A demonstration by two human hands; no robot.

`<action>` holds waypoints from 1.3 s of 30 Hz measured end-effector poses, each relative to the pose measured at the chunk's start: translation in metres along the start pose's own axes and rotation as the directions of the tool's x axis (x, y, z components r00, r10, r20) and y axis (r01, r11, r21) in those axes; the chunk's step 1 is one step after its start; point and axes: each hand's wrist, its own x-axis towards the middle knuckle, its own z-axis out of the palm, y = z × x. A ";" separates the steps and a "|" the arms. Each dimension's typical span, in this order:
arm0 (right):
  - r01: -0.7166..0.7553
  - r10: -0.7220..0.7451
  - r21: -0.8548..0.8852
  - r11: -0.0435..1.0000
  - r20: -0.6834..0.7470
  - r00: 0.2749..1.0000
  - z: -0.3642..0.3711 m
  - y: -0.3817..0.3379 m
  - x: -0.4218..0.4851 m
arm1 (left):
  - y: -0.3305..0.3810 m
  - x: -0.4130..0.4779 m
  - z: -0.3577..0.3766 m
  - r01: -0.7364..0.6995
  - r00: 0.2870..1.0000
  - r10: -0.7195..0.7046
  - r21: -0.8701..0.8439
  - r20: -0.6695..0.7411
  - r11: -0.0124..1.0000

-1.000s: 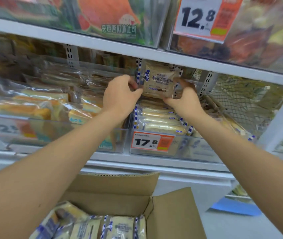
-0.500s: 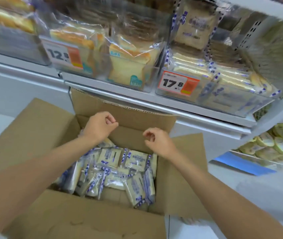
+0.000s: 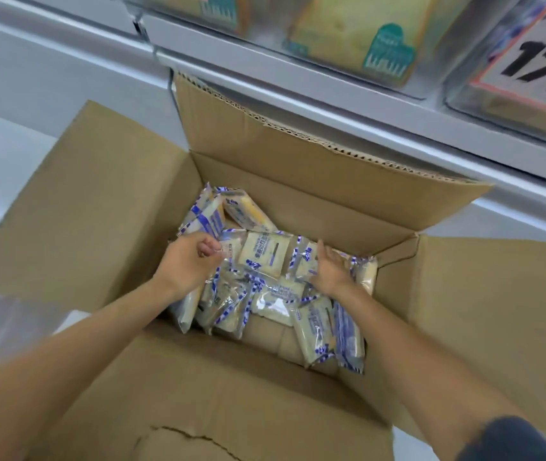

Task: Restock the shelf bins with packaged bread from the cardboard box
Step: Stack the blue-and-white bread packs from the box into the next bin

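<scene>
Reaching down into the open brown corrugated cardboard box [image 3: 298, 201], both bare hands are in among the bread packets [image 3: 275, 304]: flat clear-plastic wrappers with blue-and-white checked seams, each around a pale square slab of bread. The left hand [image 3: 191, 264] has its fingers [image 3: 210, 249] curled, thumb and forefinger pinching the clear crimped edge of a half-buried packet [image 3: 231, 254] at the left of the heap. Just beside it lies a face-up packet [image 3: 266, 257], its printed label readable only as blurred characters. The right hand [image 3: 329, 269] lies flat on the wrappers to the right of that one, fingers straight and slightly spread, touching plastic near the box's right wall (it grips nothing).

All the packets are loose inside the box, some flat, some on edge, piled toward the far side; bare cardboard shows at the near side. The four flaps are folded outward, the far one standing up against the white metal shelf edge [image 3: 331, 104]. Above that edge sit clear plastic shelf bins [image 3: 431, 91] holding wrapped loaves, one with a teal label, and an orange-and-white price tag [image 3: 544, 68] reading "17" at the right. A dark blue sleeve [image 3: 510, 440] covers the right upper arm.
</scene>
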 end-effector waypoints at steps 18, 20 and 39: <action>0.455 -0.465 0.314 0.833 -0.046 0.884 -0.096 -0.045 -0.072 | 0.039 0.005 0.037 0.104 0.926 -0.020 -0.204 0.377 0.973; 0.376 -0.403 0.380 0.845 -0.009 0.915 -0.092 -0.039 -0.073 | 0.030 0.007 0.032 0.121 0.951 -0.046 -0.231 0.306 0.965; 0.264 -0.317 0.588 0.764 -0.013 0.948 -0.080 -0.029 -0.066 | 0.014 -0.015 -0.006 0.219 0.975 -0.175 -0.472 0.135 0.854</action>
